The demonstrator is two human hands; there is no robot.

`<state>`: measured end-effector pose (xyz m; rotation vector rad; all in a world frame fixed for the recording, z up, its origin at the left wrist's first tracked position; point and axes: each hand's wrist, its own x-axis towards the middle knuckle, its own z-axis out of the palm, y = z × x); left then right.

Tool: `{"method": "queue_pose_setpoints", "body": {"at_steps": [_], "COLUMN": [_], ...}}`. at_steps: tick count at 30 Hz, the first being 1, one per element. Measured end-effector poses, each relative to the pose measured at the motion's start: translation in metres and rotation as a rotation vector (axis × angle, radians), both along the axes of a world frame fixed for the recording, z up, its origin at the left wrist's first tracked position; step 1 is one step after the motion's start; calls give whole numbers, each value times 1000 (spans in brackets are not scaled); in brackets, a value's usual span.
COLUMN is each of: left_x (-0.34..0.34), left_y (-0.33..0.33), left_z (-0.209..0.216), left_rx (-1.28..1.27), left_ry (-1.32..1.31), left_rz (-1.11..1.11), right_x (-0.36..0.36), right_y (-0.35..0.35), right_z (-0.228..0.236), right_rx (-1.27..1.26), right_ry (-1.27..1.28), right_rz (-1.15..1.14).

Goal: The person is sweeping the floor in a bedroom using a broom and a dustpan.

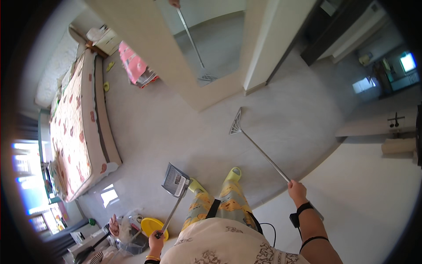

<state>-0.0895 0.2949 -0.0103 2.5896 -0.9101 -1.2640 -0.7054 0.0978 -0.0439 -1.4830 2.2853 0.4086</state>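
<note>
My left hand (156, 243) is closed around the top of the long handle of a grey dustpan (176, 179). The pan is held low, just left of my feet. On the other side, my right hand (297, 191) grips the upper end of the long metal pole of a broom (266, 155). Its pale, ribbed triangular head (236, 122) is at the grey floor ahead of me, apart from the dustpan. Whether anything lies in the pan, I cannot tell.
A bed (72, 136) with patterned bedding stands at left. Ahead is a tall mirror (211, 46) on a wall corner, with a pink item (132, 61) beside it. A yellow basin (152, 226) and bagged clutter sit lower left. A white wall (351, 202) borders the right.
</note>
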Motion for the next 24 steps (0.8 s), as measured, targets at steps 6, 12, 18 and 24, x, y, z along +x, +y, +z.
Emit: {"method": "queue_pose_setpoints", "body": {"at_steps": [6, 12, 18, 24], "left_x": [-14, -24, -85, -110], "left_y": [-66, -127, -207, -256], "left_z": [10, 26, 79, 77], "left_rx": [-16, 8, 87, 26], "left_ry": [45, -21, -100, -189], "left_rz": [-83, -327, -526, -925], "right_x": [45, 95, 53, 27], "right_y": [-54, -67, 68, 112], "right_z": [-20, -76, -57, 15], "right_rx": [23, 144, 178, 19], "right_ry": [-215, -312, -311, -291], "right_rz": [-173, -421, -571, -606]}}
